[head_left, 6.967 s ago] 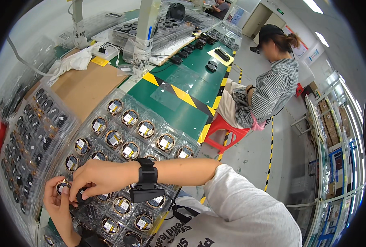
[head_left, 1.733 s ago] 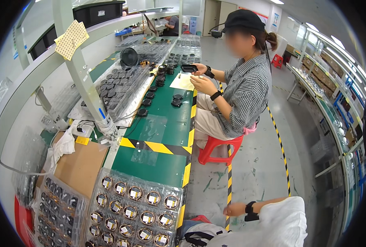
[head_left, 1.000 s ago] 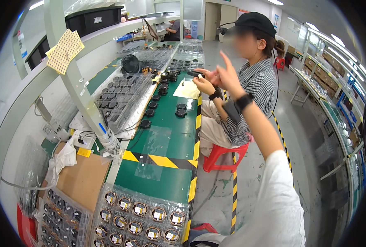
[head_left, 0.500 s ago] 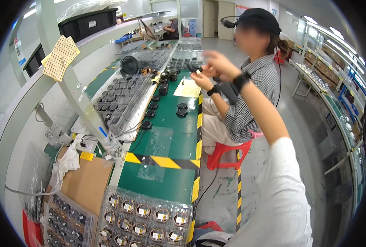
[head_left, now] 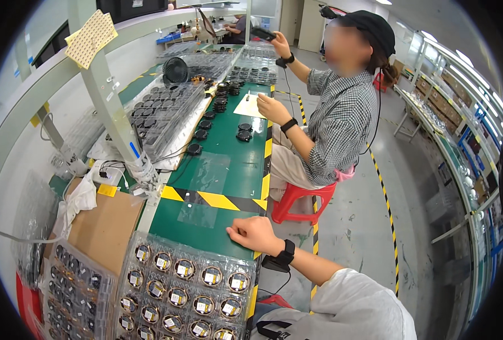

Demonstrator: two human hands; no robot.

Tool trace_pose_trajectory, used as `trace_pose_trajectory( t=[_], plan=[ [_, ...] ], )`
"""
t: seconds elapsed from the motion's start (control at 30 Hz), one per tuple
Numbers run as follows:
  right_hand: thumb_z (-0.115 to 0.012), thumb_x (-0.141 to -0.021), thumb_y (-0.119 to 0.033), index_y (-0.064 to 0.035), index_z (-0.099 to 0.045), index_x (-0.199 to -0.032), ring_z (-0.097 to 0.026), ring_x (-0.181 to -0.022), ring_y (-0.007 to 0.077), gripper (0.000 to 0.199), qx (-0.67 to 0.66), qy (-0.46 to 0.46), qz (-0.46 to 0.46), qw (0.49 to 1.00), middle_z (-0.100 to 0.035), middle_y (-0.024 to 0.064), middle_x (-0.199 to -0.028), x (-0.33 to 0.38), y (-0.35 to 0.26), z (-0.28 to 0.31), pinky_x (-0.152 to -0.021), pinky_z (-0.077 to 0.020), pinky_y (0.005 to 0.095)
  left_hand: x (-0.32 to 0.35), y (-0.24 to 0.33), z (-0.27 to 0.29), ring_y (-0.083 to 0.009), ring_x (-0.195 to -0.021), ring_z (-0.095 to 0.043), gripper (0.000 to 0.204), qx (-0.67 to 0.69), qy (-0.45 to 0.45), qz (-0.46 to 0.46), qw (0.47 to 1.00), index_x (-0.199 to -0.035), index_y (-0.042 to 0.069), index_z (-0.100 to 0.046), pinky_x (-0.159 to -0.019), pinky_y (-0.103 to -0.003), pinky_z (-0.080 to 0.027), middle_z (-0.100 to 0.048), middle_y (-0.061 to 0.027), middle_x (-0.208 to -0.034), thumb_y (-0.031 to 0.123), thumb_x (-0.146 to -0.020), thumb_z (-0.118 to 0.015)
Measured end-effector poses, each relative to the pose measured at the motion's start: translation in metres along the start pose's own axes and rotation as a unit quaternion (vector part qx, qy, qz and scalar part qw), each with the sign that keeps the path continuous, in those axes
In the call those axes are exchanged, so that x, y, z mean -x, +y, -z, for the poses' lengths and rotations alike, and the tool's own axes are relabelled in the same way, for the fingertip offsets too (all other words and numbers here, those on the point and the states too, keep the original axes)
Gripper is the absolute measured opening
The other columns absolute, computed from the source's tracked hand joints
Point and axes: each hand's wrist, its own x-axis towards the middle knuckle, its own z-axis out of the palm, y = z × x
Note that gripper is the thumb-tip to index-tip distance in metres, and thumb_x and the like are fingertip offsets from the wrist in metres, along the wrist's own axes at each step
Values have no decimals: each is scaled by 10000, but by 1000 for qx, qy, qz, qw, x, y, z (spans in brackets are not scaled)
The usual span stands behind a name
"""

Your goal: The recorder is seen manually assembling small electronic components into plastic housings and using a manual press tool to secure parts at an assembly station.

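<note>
- My right hand [head_left: 255,233] rests loosely curled on the green mat [head_left: 228,170], holding nothing.
- The clear tray of round parts [head_left: 186,286] sits just beside it, on my side of the hand.
- Left hand's out of sight.

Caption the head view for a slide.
Right hand rests on the green bench mat beside a clear plastic tray of round parts; a co-worker in a checked shirt sits alongside.

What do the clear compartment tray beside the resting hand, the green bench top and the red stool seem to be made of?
The clear compartment tray looks like thin moulded plastic: see-through and glossy, with formed round pockets. The green bench top seems a matte rubbery mat, flat and evenly coloured, though that is uncertain. The red stool appears moulded plastic: one solid colour, slightly shiny. The right hand rests on the mat.
</note>
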Motion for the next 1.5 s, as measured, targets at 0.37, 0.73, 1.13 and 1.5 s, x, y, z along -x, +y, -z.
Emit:
trace_pose_trajectory(
  t=[0.37, 0.73, 1.13, 1.5],
  plan=[
    [-663, -802, -277, -83, -634, -723, -559, -476, 176, 211, 55, -31, -37, 997, -562, 111, -561, 4, -3, -12, -472, -436, 315, 5, -23, -9, -120, -775, -585, 158, 58, 129, -60, 988, -921, 15, -602, -703, -265, -484, -613, -36, -851, 47, -787, -680],
    [-517, -897, -137, -27, -505, -716, -422, -655, 69, 212, -317, -13, 102, 943, -479, -2, -725, -36, -151, 73, -564, -355, 203, -7, -16, 5, -81, -792, -597, 242, 98, 216, -86, 968, -1069, 45, -576, -632, -210, -457, -645, -24, -920, 67, -840, -653],
    [-618, -860, -156, -12, -623, -929, -553, -629, 53, 160, -229, -527, 202, 793, -619, 14, -711, -39, -302, -117, -578, -445, 213, 17, 6, -9, -193, -649, -635, 181, -180, 17, -78, 980, -716, 32, -645, -579, -322, -458, -647, -61, -673, 129, -627, -769],
    [-607, -826, -190, -40, -636, -964, -637, -808, 231, 206, -181, -320, 447, 815, -657, 109, -877, -35, -385, -214, -736, -503, 341, 22, -5, -44, -278, -696, -628, 200, -297, 195, -118, 927, -679, 47, -648, -607, -377, -489, -630, -94, -680, 134, -542, -765]
  ],
)
